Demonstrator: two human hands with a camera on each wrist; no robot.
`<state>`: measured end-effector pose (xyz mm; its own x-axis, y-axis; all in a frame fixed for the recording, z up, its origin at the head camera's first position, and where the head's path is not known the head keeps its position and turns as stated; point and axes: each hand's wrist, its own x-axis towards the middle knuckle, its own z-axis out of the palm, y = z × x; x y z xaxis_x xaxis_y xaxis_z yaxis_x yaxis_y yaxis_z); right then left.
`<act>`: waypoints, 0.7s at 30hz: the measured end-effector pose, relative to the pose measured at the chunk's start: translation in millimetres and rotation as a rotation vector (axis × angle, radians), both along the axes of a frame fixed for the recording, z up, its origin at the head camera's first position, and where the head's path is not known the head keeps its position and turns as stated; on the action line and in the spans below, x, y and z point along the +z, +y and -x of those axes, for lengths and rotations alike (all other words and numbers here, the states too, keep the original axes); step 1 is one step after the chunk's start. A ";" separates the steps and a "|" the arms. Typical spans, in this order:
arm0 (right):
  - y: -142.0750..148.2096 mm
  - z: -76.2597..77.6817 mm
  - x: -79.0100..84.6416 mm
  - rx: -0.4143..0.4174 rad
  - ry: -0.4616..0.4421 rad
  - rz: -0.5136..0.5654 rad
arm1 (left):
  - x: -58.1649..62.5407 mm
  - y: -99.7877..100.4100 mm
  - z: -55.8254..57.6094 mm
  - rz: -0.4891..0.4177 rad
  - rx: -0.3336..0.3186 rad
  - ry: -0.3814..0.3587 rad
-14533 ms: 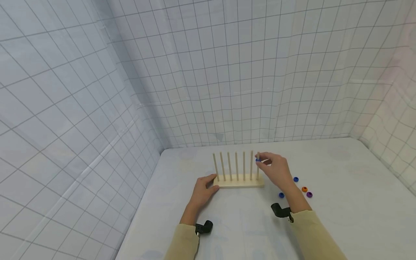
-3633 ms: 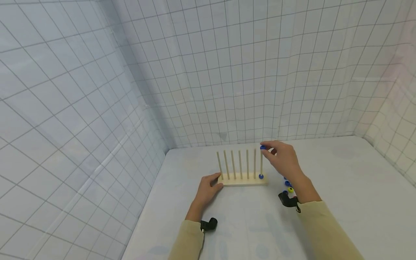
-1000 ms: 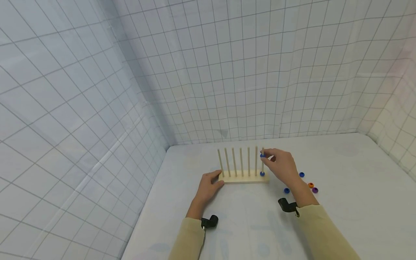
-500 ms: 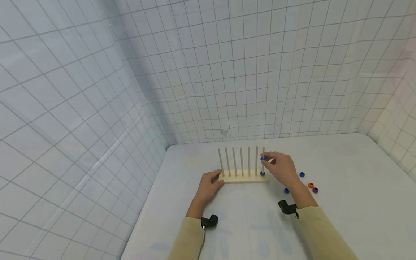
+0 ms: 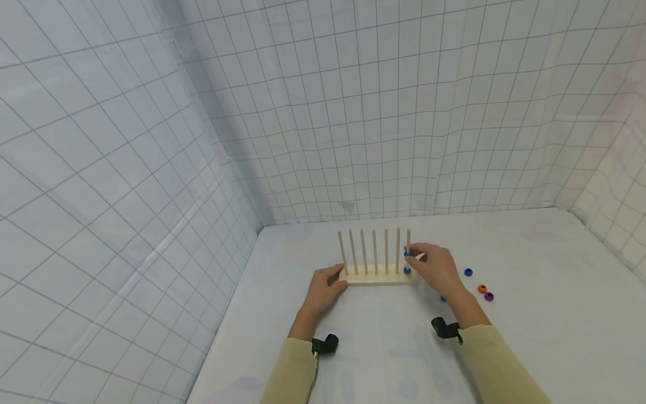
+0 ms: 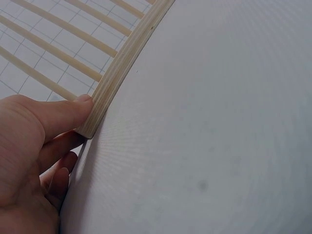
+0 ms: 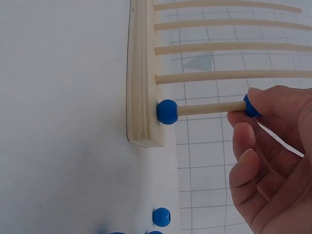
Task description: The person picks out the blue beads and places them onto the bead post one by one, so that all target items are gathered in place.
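Observation:
A pale wooden base carries a row of several upright pegs. My left hand holds its left end, the thumb on the near side in the left wrist view. My right hand pinches a blue bead between thumb and fingertips. That bead is threaded on the rightmost peg, partway down, with bare peg below it. At the foot of the same peg, another blue bead sits against the base. The other pegs bear no beads.
To the right of the base lie loose beads: a blue one, an orange one and a purple one. One more blue bead is partly hidden by my right forearm. Gridded white sheets surround the white table.
Since 3.6 seconds ago, my right hand has slid the pinched blue bead down from the top of the rightmost peg. The lower bead was absent 14.5 seconds ago. My left hand keeps its hold.

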<state>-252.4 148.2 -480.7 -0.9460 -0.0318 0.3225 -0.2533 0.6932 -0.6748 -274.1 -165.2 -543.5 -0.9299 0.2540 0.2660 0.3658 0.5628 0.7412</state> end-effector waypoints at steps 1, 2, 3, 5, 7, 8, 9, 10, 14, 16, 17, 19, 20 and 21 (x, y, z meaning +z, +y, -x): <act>0.2 0.2 -1.1 0.000 -0.002 0.000 | 0.3 0.1 -0.4 -0.002 0.002 -0.004; 0.4 0.5 -2.3 0.000 -0.004 0.001 | 0.6 0.2 -0.8 -0.002 0.004 -0.007; 0.6 0.8 -3.5 0.000 -0.007 0.002 | 0.8 0.2 -1.3 -0.004 0.005 -0.009; 1.1 1.2 -5.7 0.003 -0.012 0.003 | 1.5 0.3 -2.0 -0.005 0.009 -0.017; 1.6 1.7 -8.2 0.005 -0.019 0.004 | 2.2 0.4 -2.4 -0.009 0.007 -0.018; 1.8 2.0 -9.4 0.006 -0.028 0.005 | 2.5 0.3 -2.5 -0.008 0.007 -0.017; 1.9 2.2 -10.7 0.007 -0.037 0.005 | 2.9 0.2 -2.6 -0.009 0.006 -0.016; 2.0 2.5 -11.7 0.008 -0.046 0.008 | 3.1 0.0 -2.6 -0.010 0.003 -0.011; 2.3 2.9 -14.5 0.011 -0.079 0.012 | 2.7 -0.6 -2.3 -0.018 -0.001 -0.008; 2.5 2.5 -14.8 0.015 -0.086 0.016 | 1.8 -1.0 -1.8 -0.021 -0.004 -0.008; 2.6 2.1 -14.9 0.017 -0.090 0.015 | 1.2 -1.1 -1.6 -0.020 -0.002 -0.013; 2.9 1.4 -15.3 0.022 -0.097 0.016 | 0.3 -1.3 -1.5 -0.021 -0.004 -0.016; 3.0 1.1 -15.6 0.023 -0.102 0.018 | 0.0 -1.4 -1.4 -0.021 -0.003 -0.020; 3.1 0.9 -16.0 0.024 -0.109 0.019 | -0.4 -1.5 -1.3 -0.018 -0.002 -0.022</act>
